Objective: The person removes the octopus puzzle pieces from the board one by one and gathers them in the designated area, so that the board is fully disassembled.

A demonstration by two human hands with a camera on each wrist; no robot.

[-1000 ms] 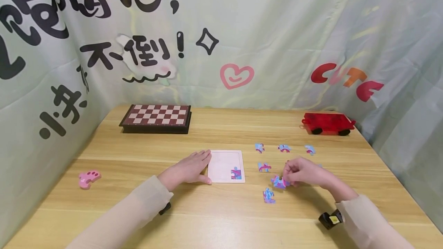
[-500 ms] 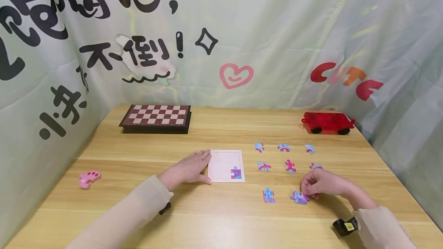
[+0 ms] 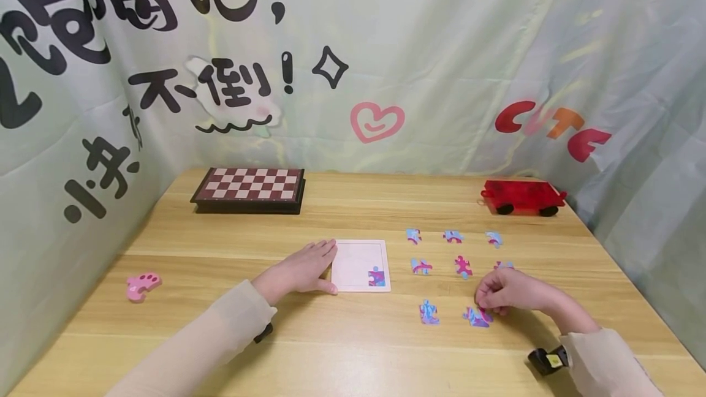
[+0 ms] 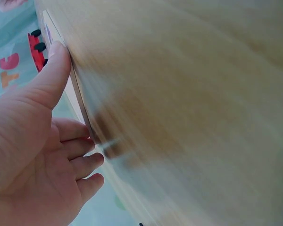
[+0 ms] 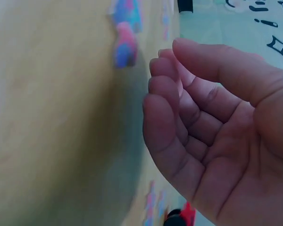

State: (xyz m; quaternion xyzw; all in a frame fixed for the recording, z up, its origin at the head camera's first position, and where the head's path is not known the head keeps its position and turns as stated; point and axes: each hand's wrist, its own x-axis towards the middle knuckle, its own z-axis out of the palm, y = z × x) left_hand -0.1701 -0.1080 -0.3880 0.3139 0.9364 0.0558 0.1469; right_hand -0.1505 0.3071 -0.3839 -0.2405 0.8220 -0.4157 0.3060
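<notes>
In the head view, my left hand (image 3: 303, 265) lies with straight fingers against the left edge of a white square puzzle board (image 3: 350, 262). Its thumb touches the near left corner in the left wrist view (image 4: 37, 117). One blue and purple piece (image 3: 377, 277) sits in the board's near right corner. My right hand (image 3: 513, 291) hovers, fingers loosely curled, just over a jigsaw piece (image 3: 477, 317) on the table. The right wrist view shows a gap between that blurred piece (image 5: 126, 49) and the fingertips, with nothing visibly held.
Several other jigsaw pieces lie in rows right of the board, including a pink one (image 3: 463, 267) and a blue one (image 3: 428, 312). A checkered board box (image 3: 248, 189) and a red toy wagon (image 3: 523, 196) stand at the back. A pink toy piece (image 3: 143, 285) lies at left.
My right hand has carried the jigsaw piece right and nearer, set it down in the front row and let it go. The left hand has stayed at the board.
</notes>
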